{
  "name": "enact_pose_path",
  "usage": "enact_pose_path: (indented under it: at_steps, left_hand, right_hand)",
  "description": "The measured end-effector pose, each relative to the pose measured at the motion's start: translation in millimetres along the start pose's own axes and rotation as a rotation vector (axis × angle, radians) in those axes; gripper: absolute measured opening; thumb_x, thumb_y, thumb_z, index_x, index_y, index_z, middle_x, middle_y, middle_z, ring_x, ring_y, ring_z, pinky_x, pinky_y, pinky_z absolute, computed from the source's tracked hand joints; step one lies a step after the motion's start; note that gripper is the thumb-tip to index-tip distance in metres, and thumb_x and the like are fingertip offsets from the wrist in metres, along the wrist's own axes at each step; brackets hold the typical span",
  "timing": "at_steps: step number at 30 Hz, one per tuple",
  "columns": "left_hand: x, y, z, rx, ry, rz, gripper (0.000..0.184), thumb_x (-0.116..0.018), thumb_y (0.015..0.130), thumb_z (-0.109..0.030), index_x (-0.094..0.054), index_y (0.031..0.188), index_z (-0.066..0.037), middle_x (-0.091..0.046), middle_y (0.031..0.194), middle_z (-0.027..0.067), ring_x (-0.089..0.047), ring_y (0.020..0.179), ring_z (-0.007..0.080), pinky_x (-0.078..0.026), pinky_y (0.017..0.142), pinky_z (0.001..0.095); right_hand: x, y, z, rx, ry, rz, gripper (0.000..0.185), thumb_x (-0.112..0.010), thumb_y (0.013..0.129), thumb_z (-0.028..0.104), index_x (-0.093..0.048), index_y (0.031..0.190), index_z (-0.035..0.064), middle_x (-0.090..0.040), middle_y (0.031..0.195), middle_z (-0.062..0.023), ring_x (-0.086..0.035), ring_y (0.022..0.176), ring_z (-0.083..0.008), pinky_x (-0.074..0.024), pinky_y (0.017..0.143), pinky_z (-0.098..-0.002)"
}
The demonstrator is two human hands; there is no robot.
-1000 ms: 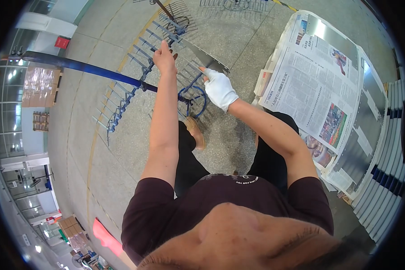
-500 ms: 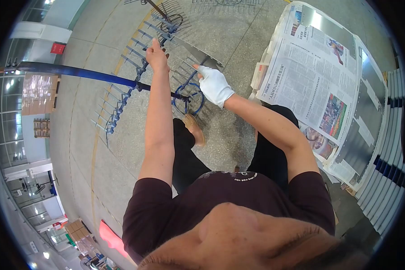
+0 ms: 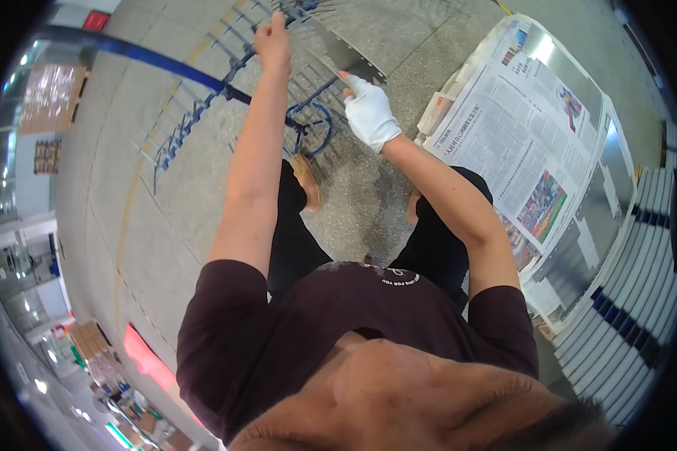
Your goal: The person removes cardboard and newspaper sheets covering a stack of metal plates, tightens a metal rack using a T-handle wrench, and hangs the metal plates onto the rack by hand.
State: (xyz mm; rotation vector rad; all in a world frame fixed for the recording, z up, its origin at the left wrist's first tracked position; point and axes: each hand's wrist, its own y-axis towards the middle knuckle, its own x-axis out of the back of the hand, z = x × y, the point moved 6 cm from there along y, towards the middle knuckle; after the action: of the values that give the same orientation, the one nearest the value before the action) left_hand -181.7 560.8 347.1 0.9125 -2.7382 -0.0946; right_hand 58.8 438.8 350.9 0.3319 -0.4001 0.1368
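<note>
A thin grey metal sheet [image 3: 347,54] with small holes along one edge is held out in front of me. My right hand [image 3: 370,113], in a white glove with bare thumb and finger tips, pinches the sheet's near edge. At the sheet's left end, my bare left hand [image 3: 273,46] is closed, its thumb pointing up; its grip on the sheet is partly hidden. Beyond and below the hands is a blue rack [image 3: 192,124] with rows of grey prongs, joined to a long blue pole [image 3: 154,64].
To the right, a stack of metal sheets [image 3: 605,180] is covered with newspaper [image 3: 496,143]. Beside it lie long pale slats [image 3: 613,301]. Wrapped cartons [image 3: 53,98] and a red sheet [image 3: 147,357] are on the left. My feet [image 3: 305,180] are close to the rack's round base [image 3: 312,128].
My view has shifted, so the rack and pole sit higher in the frame. Both hands have moved up in the frame with the metal sheet, which stays between them.
</note>
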Motion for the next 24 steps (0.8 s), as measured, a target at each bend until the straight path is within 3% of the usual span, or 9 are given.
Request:
enact_pose_path:
  at_steps: [2, 3, 6, 12, 21, 24]
  left_hand:
    - [2.8, 0.2, 0.8, -0.055, 0.016, -0.044, 0.029, -0.054, 0.092, -0.029, -0.06, 0.093, -0.001, -0.061, 0.081, 0.0082, -0.052, 0.076, 0.0166, -0.042, 0.067, 0.0331]
    - [1.9, -1.4, -2.5, -0.086, 0.023, -0.061, 0.028, -0.054, 0.092, -0.028, -0.06, 0.09, 0.0, -0.06, 0.078, 0.0081, -0.051, 0.075, 0.0162, -0.042, 0.066, 0.0333]
    - [0.2, -5.3, -5.2, -0.037, -0.052, -0.067, 0.029, -0.055, 0.09, -0.027, -0.06, 0.09, 0.001, -0.06, 0.078, 0.0097, -0.052, 0.076, 0.0177, -0.043, 0.069, 0.0341]
    - [6.8, -27.9, -41.9, -0.008, 0.071, -0.108, 0.036, -0.057, 0.088, -0.034, -0.06, 0.092, 0.002, -0.063, 0.083, 0.013, -0.055, 0.079, 0.0212, -0.044, 0.072, 0.0361]
    - [6.0, -30.3, -32.1, 0.018, 0.22, -0.124, 0.042, -0.055, 0.089, -0.039, -0.061, 0.099, 0.001, -0.063, 0.093, 0.0177, -0.058, 0.087, 0.0272, -0.044, 0.08, 0.0373]
    - [3.8, -36.3, -23.1, -0.063, 0.084, -0.179, 0.046, -0.054, 0.089, -0.041, -0.062, 0.102, 0.003, -0.063, 0.095, 0.0177, -0.057, 0.089, 0.0283, -0.044, 0.082, 0.038]
  right_hand:
    - [3.6, 0.4, 5.5, -0.039, -0.007, 0.035, 0.035, -0.051, 0.085, 0.011, -0.06, 0.118, 0.0075, -0.065, 0.096, -0.0215, -0.061, 0.089, -0.0378, -0.0485, 0.079, -0.043]
    - [2.5, 0.7, 3.7, -0.033, 0.004, 0.03, 0.035, -0.051, 0.085, 0.009, -0.061, 0.118, 0.0069, -0.065, 0.096, -0.0217, -0.062, 0.088, -0.0367, -0.049, 0.078, -0.0413]
    - [-2.6, 0.6, -8.2, -0.025, -0.005, 0.026, 0.04, -0.051, 0.086, -0.001, -0.061, 0.122, 0.0116, -0.065, 0.078, -0.0107, -0.056, 0.064, -0.0134, -0.0449, 0.063, -0.0264]
    - [-6.5, 3.2, -26.8, -0.047, 0.143, 0.009, 0.045, -0.046, 0.085, -0.006, -0.06, 0.124, 0.0111, -0.066, 0.086, -0.0052, -0.058, 0.075, -0.011, -0.0447, 0.068, -0.0229]
    - [-2.1, 3.3, -26.1, -0.14, 0.238, 0.031, 0.044, -0.045, 0.086, -0.006, -0.06, 0.123, 0.0115, -0.066, 0.085, -0.0034, -0.059, 0.074, -0.008, -0.0428, 0.063, -0.0214]
    - [-3.0, 5.7, -32.1, -0.121, 0.22, 0.008, 0.043, -0.045, 0.086, -0.006, -0.06, 0.123, 0.0111, -0.065, 0.084, -0.0029, -0.059, 0.074, -0.008, -0.0428, 0.062, -0.0216]
